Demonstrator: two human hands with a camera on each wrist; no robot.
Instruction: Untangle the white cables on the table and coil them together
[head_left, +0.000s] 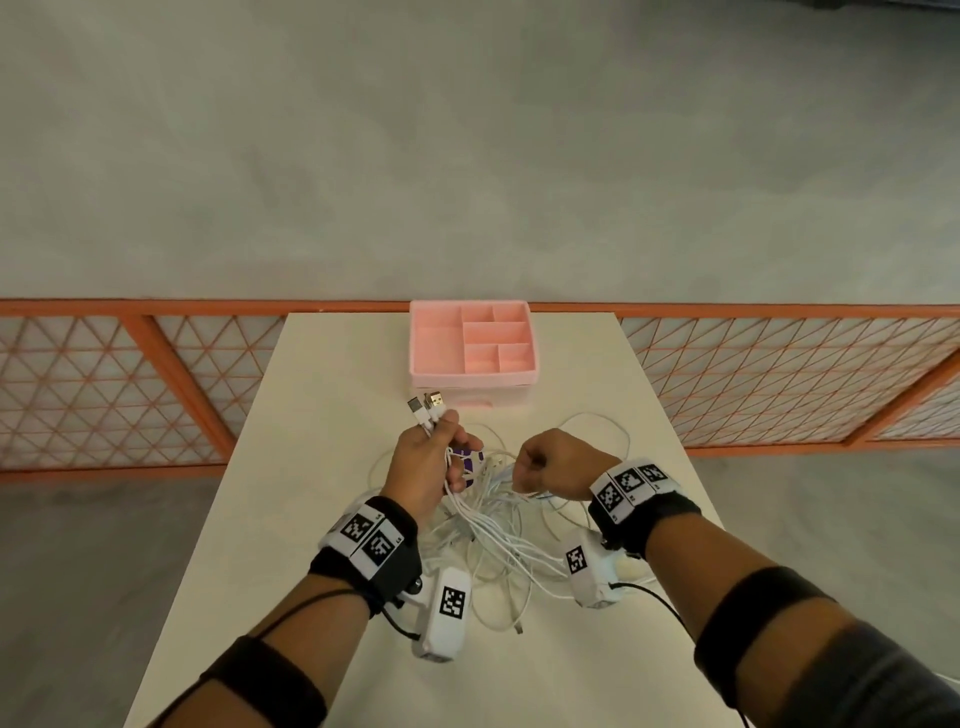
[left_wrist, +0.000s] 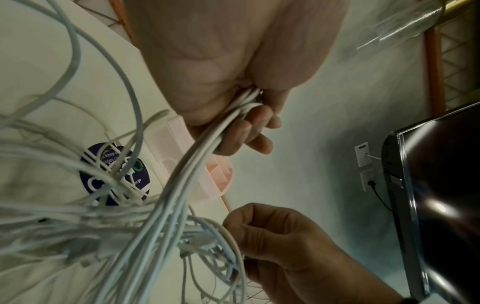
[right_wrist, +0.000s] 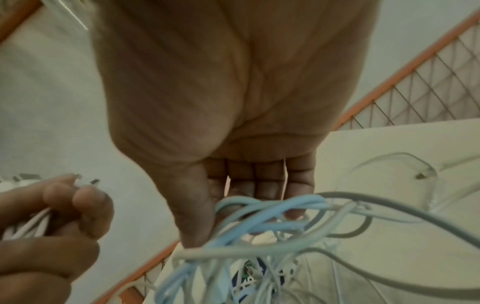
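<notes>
Your left hand (head_left: 427, 462) is squeezing a bunch of white cables (head_left: 488, 525), plugs (head_left: 427, 407) sticking up. Your right hand (head_left: 557, 464) is pinching strands from the tangle lying on the table (head_left: 322, 467), near the pink organizer box (head_left: 471, 343).

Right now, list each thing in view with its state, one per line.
white cables: tangled on the table, not coiled.
left hand: grips a bundle of cable ends, plugs up.
right hand: curled on strands of the tangle.
pink organizer: open-topped, compartments empty.
purple sticker: under the tangle.
</notes>
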